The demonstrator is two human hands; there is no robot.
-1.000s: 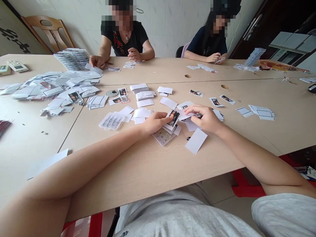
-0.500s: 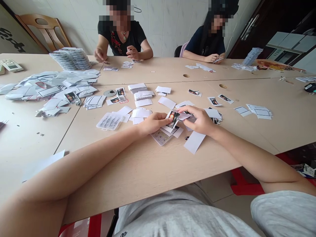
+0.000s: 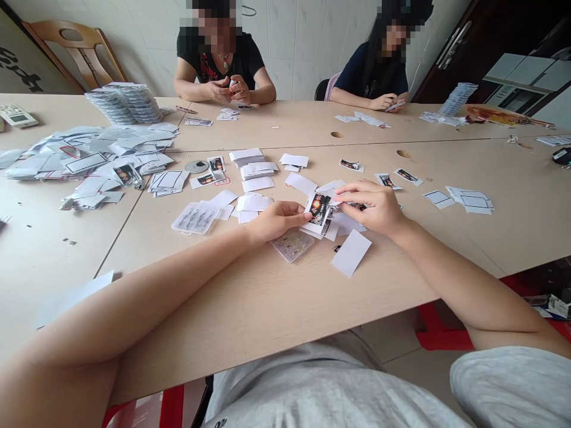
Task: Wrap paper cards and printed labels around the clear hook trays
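My left hand pinches a printed card, black with an orange burst and a white border, between thumb and fingers. My right hand is at the card's right edge, its fingers bent together; what lies between their tips is hidden. Under my left hand is a clear plastic box with small metal pieces in it. White slips lie beneath and around both hands. One blank white card rests on the table below my right hand.
A second clear box and stacks of white cards lie left of my hands. Further left are a tape roll, a large heap of packets and stacked boxes. Two people sit across the table.
The printed card has turned more upright and faces me more. My right hand has shifted slightly right and up. Across the table, one person's hands have come together.
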